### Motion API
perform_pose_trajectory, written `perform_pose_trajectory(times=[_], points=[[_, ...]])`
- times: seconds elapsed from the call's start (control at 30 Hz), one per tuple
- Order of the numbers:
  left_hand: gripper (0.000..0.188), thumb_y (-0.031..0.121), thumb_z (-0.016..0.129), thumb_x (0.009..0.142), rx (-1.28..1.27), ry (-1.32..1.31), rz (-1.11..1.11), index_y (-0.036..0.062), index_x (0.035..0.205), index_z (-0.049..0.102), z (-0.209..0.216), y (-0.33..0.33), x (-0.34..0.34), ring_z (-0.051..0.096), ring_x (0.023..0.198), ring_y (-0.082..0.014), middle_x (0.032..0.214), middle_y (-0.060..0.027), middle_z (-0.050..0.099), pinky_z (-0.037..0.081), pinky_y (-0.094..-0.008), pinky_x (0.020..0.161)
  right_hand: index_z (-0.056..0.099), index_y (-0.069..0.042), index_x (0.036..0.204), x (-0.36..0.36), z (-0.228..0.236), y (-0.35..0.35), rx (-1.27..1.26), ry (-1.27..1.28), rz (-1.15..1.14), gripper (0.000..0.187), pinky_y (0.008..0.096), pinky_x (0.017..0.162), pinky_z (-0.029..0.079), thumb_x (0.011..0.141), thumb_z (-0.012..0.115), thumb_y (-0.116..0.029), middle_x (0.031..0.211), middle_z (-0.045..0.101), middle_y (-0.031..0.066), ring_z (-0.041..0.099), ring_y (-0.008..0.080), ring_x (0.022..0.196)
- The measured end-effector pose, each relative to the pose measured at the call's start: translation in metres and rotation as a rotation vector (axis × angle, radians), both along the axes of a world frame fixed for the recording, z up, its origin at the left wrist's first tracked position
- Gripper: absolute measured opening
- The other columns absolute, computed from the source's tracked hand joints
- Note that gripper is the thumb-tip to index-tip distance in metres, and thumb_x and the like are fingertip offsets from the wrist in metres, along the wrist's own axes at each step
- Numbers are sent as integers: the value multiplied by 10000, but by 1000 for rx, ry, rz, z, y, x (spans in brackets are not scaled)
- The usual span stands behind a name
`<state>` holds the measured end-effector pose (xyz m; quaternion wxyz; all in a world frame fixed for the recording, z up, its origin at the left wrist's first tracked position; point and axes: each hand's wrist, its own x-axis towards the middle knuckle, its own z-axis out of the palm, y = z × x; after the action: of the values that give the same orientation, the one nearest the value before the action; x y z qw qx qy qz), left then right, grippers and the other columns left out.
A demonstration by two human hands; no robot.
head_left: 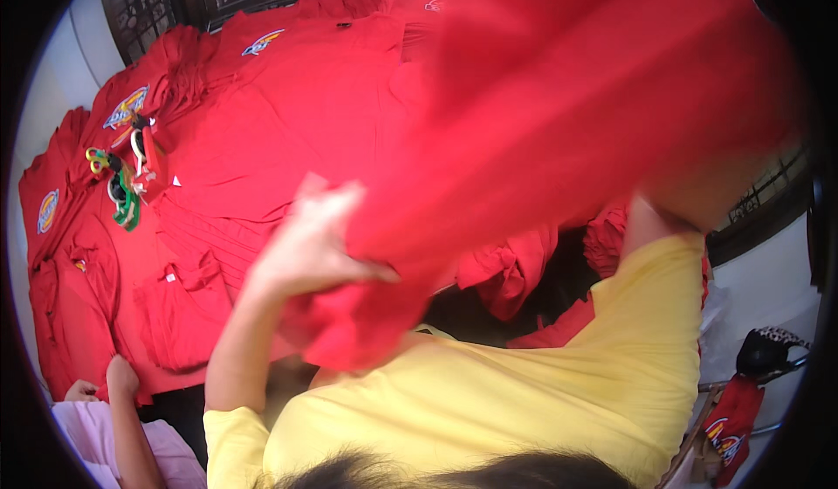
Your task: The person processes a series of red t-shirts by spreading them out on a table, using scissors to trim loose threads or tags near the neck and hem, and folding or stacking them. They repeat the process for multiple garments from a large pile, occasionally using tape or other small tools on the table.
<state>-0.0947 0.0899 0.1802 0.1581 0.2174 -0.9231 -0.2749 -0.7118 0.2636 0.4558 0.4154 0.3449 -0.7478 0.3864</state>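
Note:
A large piece of red fabric, seemingly a shirt (559, 131), is raised across the right half of the view and blurred by motion. My left hand (319, 236) is at its lower left part, thumb and fingers apart, the thumb lying against the cloth. Motion smears its fingertips. My right arm (650, 227) reaches up on the right behind the fabric, which hides my right hand. Below my left hand, a bunched end of the cloth hangs in front of my yellow shirt (489, 402).
Red shirts with printed emblems cover the table (288, 131). Green-handled snips (127, 201) and a tape roll (140, 153) lie at left. A co-worker's hand (122, 376) touches red cloth at lower left. More red garments (515, 271) lie beyond my lap; a rack (768, 376) stands right.

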Motion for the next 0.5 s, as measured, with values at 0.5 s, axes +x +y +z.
perform_pose_trajectory(times=[0.5], points=[[658, 383, 593, 868, 311, -292, -392, 42, 1384, 369, -116, 79, -122, 504, 1168, -350, 1264, -176, 518, 435, -439, 957, 600, 4, 1087, -2, -255, -278, 602, -1127, 719, 597, 432, 717, 537, 763, 736, -479, 1004, 645, 134, 639, 265, 894]])
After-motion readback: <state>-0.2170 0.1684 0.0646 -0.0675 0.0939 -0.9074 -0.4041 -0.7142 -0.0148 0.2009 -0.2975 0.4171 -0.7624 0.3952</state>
